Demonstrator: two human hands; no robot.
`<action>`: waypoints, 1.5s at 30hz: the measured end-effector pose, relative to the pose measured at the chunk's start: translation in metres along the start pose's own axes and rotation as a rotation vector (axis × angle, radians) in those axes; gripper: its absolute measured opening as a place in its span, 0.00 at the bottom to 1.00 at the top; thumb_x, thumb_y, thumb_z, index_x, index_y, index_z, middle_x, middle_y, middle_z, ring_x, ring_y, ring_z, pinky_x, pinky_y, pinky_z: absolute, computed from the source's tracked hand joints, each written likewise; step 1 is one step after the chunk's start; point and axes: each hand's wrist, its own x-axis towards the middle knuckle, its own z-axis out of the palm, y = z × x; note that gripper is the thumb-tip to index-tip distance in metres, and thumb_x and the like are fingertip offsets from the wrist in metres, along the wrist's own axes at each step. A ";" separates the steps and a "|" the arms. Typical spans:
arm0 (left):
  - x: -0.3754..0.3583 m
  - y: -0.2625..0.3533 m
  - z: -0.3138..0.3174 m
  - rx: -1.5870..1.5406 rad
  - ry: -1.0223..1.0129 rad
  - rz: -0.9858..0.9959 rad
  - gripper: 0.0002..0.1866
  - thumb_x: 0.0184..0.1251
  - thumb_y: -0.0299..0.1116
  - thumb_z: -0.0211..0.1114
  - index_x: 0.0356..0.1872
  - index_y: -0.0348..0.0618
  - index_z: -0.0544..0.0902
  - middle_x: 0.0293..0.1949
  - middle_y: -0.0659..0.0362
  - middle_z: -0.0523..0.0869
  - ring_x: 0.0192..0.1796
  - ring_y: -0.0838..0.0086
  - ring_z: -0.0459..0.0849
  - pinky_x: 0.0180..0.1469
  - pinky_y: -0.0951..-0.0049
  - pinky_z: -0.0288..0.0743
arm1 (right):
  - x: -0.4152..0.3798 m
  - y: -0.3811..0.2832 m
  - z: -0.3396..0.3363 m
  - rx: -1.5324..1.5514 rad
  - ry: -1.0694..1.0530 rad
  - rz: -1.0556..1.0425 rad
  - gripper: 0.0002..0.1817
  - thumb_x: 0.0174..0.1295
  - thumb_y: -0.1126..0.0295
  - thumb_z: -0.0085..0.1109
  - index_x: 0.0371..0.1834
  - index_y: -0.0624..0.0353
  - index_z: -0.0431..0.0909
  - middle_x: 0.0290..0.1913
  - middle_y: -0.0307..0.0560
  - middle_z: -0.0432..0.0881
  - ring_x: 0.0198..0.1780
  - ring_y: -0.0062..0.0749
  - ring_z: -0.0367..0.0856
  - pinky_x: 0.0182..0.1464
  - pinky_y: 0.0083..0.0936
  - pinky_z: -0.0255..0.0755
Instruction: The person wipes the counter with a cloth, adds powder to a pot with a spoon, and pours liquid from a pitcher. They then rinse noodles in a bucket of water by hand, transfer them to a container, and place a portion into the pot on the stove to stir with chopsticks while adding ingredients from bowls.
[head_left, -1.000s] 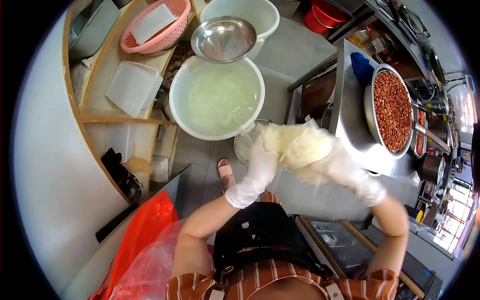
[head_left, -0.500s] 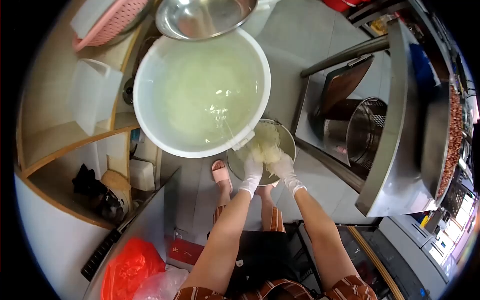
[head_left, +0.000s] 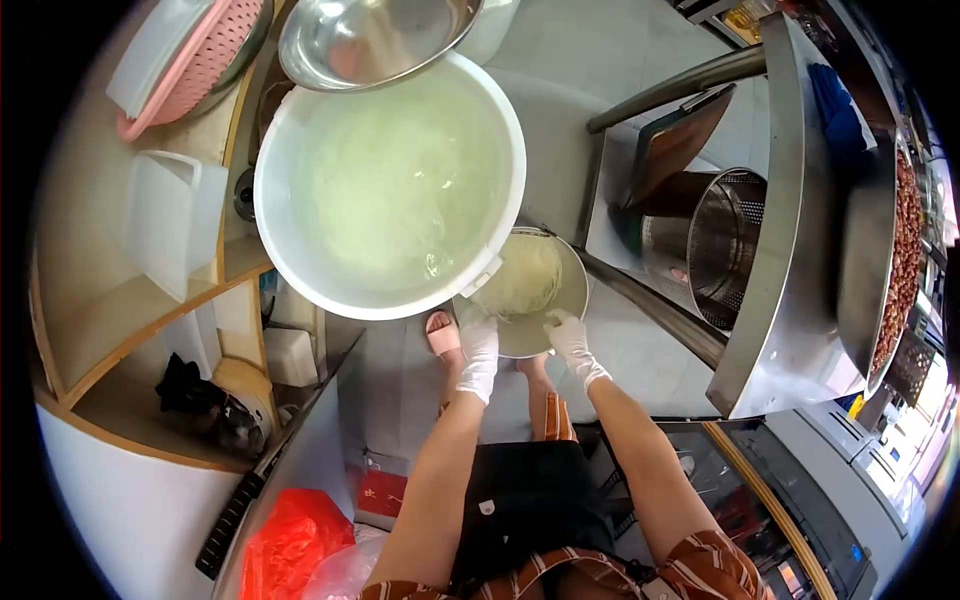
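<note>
A pale mass of thin strands, like rice noodles [head_left: 527,275], lies in a round metal bucket [head_left: 580,290] on the floor in front of me. Both my hands wear thin white gloves. Over the bucket's near left side is my left hand [head_left: 479,345], its fingers loosely extended and partly blurred. My right hand [head_left: 568,338] is at the near right side, fingers apart and slightly bent, with nothing visible in them. Beside the bucket stands a large white tub [head_left: 268,215] of cloudy, pale greenish liquid. A metal bowl [head_left: 375,45] overlaps the tub's far rim.
Wooden shelves on the left hold a white plastic container [head_left: 175,220] and a pink basket [head_left: 205,60]. To the right, a steel table [head_left: 780,330] has a perforated metal cylinder [head_left: 728,245] under it. A red plastic bag [head_left: 295,545] lies at lower left.
My hands have let go of the noodles and moved apart to either side of the bucket. The noodles now lie inside it. The whole view has shifted slightly.
</note>
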 end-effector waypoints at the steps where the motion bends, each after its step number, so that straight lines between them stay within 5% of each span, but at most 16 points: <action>1: -0.004 0.044 -0.001 -0.235 0.125 -0.168 0.16 0.55 0.22 0.61 0.48 0.39 0.78 0.36 0.57 0.81 0.37 0.67 0.78 0.43 0.70 0.73 | -0.005 0.001 0.001 0.074 -0.071 0.017 0.21 0.48 0.71 0.63 0.49 0.59 0.79 0.44 0.57 0.82 0.46 0.45 0.81 0.51 0.31 0.74; 3: -0.023 0.135 0.011 -0.182 0.167 -0.178 0.20 0.59 0.24 0.62 0.55 0.40 0.75 0.39 0.62 0.78 0.37 0.78 0.74 0.45 0.78 0.71 | -0.014 -0.011 0.007 0.197 -0.101 0.034 0.19 0.50 0.72 0.63 0.48 0.60 0.79 0.42 0.53 0.83 0.44 0.39 0.82 0.48 0.28 0.75; 6: -0.010 0.151 0.001 -0.199 -0.082 -0.299 0.22 0.58 0.24 0.62 0.56 0.39 0.74 0.42 0.63 0.79 0.41 0.77 0.75 0.50 0.73 0.71 | -0.012 -0.035 0.028 0.503 -0.161 0.138 0.16 0.52 0.72 0.63 0.46 0.61 0.80 0.39 0.48 0.83 0.41 0.31 0.81 0.46 0.24 0.74; 10: -0.013 0.181 0.005 -0.488 -0.091 -0.624 0.17 0.59 0.29 0.65 0.50 0.40 0.78 0.48 0.62 0.80 0.47 0.70 0.78 0.56 0.65 0.69 | -0.011 -0.080 0.025 0.862 -0.233 0.358 0.14 0.55 0.73 0.61 0.46 0.62 0.80 0.39 0.46 0.83 0.41 0.28 0.80 0.46 0.20 0.72; 17: -0.020 0.172 -0.012 -0.401 -0.095 -0.708 0.12 0.60 0.30 0.66 0.45 0.40 0.81 0.41 0.60 0.82 0.42 0.72 0.79 0.48 0.71 0.74 | -0.007 -0.070 0.033 0.762 -0.217 0.228 0.15 0.54 0.74 0.62 0.46 0.63 0.80 0.38 0.46 0.83 0.40 0.28 0.80 0.45 0.20 0.72; 22: -0.021 0.170 -0.038 -0.033 -0.051 -0.217 0.05 0.61 0.23 0.64 0.38 0.35 0.82 0.32 0.63 0.82 0.30 0.83 0.78 0.31 0.86 0.72 | -0.003 -0.045 0.020 0.652 -0.263 0.364 0.11 0.55 0.72 0.62 0.41 0.62 0.82 0.35 0.45 0.83 0.38 0.25 0.79 0.40 0.21 0.73; 24: -0.023 0.175 -0.050 -0.021 -0.062 -0.247 0.06 0.62 0.24 0.64 0.38 0.34 0.82 0.32 0.62 0.82 0.32 0.82 0.78 0.32 0.83 0.73 | -0.003 -0.047 0.010 0.761 -0.275 0.363 0.10 0.56 0.70 0.62 0.41 0.60 0.83 0.34 0.43 0.82 0.34 0.24 0.78 0.36 0.20 0.72; 26: -0.025 0.171 -0.062 0.078 -0.063 -0.243 0.08 0.64 0.31 0.65 0.39 0.38 0.81 0.30 0.65 0.82 0.28 0.86 0.77 0.28 0.85 0.69 | -0.001 -0.057 -0.008 1.238 -0.239 0.469 0.11 0.59 0.68 0.59 0.43 0.58 0.82 0.37 0.46 0.83 0.36 0.27 0.80 0.36 0.20 0.74; 27: -0.026 0.176 -0.066 0.133 -0.066 -0.328 0.09 0.64 0.34 0.65 0.39 0.39 0.81 0.31 0.64 0.83 0.29 0.83 0.79 0.30 0.84 0.71 | 0.014 -0.024 0.028 0.760 -0.150 0.417 0.15 0.60 0.63 0.57 0.46 0.59 0.81 0.44 0.53 0.83 0.44 0.37 0.82 0.44 0.28 0.76; 28: -0.027 0.179 -0.071 0.141 -0.071 -0.325 0.09 0.64 0.34 0.65 0.39 0.39 0.81 0.31 0.64 0.83 0.29 0.83 0.79 0.30 0.84 0.71 | 0.017 -0.024 0.035 0.769 -0.148 0.419 0.15 0.60 0.63 0.57 0.46 0.59 0.81 0.44 0.53 0.83 0.44 0.37 0.82 0.44 0.28 0.76; 30: -0.035 0.179 -0.082 0.113 -0.109 -0.529 0.11 0.63 0.37 0.65 0.40 0.39 0.81 0.32 0.62 0.84 0.29 0.80 0.81 0.31 0.81 0.73 | 0.020 -0.033 0.052 0.148 -0.209 -0.012 0.16 0.59 0.67 0.56 0.49 0.60 0.79 0.45 0.52 0.83 0.44 0.37 0.82 0.47 0.27 0.75; 31: -0.039 0.175 -0.089 0.112 -0.112 -0.561 0.12 0.63 0.37 0.65 0.40 0.40 0.82 0.33 0.61 0.84 0.31 0.77 0.82 0.34 0.78 0.75 | 0.012 -0.050 0.062 0.187 -0.303 0.070 0.18 0.56 0.67 0.54 0.50 0.62 0.78 0.46 0.55 0.82 0.44 0.38 0.83 0.46 0.28 0.75; 32: -0.046 0.173 -0.094 0.121 -0.129 -0.561 0.12 0.63 0.37 0.65 0.40 0.40 0.82 0.33 0.61 0.84 0.31 0.77 0.82 0.34 0.78 0.75 | 0.020 -0.037 0.104 -0.075 -0.292 -0.051 0.21 0.55 0.55 0.56 0.47 0.57 0.81 0.47 0.56 0.81 0.50 0.49 0.79 0.53 0.36 0.72; 33: -0.053 0.174 -0.101 0.109 -0.106 -0.596 0.12 0.63 0.38 0.65 0.41 0.41 0.82 0.34 0.60 0.84 0.32 0.77 0.82 0.35 0.78 0.75 | 0.036 -0.001 0.183 -0.208 -0.345 -0.153 0.20 0.55 0.56 0.56 0.45 0.59 0.81 0.48 0.56 0.81 0.52 0.49 0.79 0.54 0.37 0.72; 39: -0.072 0.173 -0.133 0.164 -0.084 -0.615 0.14 0.66 0.39 0.60 0.45 0.40 0.81 0.35 0.60 0.83 0.35 0.75 0.82 0.39 0.77 0.76 | 0.009 -0.084 0.148 -0.168 -0.432 0.144 0.14 0.55 0.62 0.58 0.40 0.59 0.83 0.43 0.54 0.83 0.47 0.50 0.81 0.51 0.37 0.74; 45: -0.071 0.161 -0.145 0.192 -0.075 -0.616 0.14 0.68 0.39 0.58 0.44 0.41 0.82 0.36 0.59 0.83 0.34 0.75 0.82 0.39 0.76 0.76 | -0.037 -0.064 0.132 -0.078 -0.381 -0.046 0.16 0.57 0.61 0.55 0.38 0.64 0.81 0.38 0.61 0.83 0.44 0.53 0.81 0.46 0.39 0.75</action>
